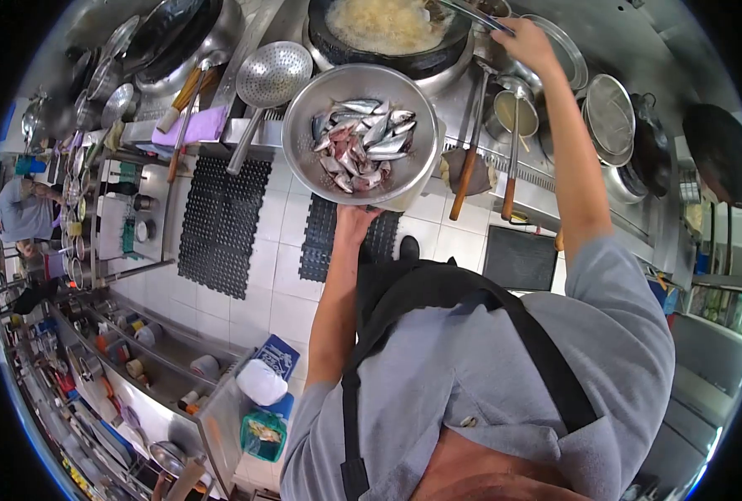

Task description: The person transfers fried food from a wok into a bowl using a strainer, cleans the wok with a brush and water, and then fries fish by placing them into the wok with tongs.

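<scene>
A round steel bowl with cut silvery fish in it is held up by my left hand, whose fingers are mostly hidden under the near rim. My right hand is closed round the metal handle of a utensil that reaches left over a dark wok. Inside the wok, pale yellow liquid bubbles and foams. The bowl hangs just in front of the wok, over the stove's front edge.
Left of the bowl lies a perforated ladle by a purple cloth. Long wooden-handled ladles stick out over the right front edge. Strainers stand farther right. Black mats lie on the tiled floor. A person is at far left.
</scene>
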Demonstrator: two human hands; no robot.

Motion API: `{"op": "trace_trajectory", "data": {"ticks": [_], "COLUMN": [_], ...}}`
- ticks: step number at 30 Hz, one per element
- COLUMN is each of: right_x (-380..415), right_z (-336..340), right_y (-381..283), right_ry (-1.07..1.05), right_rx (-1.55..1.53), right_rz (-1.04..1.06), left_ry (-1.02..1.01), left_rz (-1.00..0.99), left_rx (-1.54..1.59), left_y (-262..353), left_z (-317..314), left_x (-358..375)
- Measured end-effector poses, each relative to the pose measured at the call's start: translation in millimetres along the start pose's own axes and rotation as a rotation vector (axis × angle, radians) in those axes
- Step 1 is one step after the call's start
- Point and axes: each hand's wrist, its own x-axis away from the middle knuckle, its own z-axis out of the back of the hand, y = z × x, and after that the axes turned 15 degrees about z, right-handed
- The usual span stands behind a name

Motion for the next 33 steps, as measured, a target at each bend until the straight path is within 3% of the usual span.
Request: {"op": "trace_trajectory", "data": {"ticks": [2,4,8,12,17,21,24,27,33], "right_x": [34,68,88,83,86,93,96,93,88], "right_z": [28,20,-33,-109,-94,-35,-28,-60,-82], "right_y": [-50,-80,-157,-148,-149,-159,-158,-145,-140], "right_ry": [-0.055,-0.054,-0.368,-0.417,-0.313,-0.386,-0.504,-0.494,-0.423], "right_rx": [-0.060,0.005,0.076,0.171,0.124,0.184,0.324,0.384,0.391], "right_rz": [-0.016,0.257,0.099,0.162,0.215,0.338,0.472,0.585,0.599], "left_ry": [0.001,-0.036,-0.028,0.003,-0.011,0.002,-0.010,-0.016,0.012], "left_rz": [-0.010,-0.002,-0.009,-0.015,-0.001,0.002,0.011,0.010,0.000], "left_rx": [-0.015,-0.025,-0.040,-0.048,-0.007,-0.050,-0.052,-0.047,0.005], "left_y": [0,-1,0,1,-1,2,3,0,-1], "left_z": [-2,8,3,0,11,8,12,18,16], "left_x": [2,-2,1,2,-4,-1,-5,-8,-3]}}
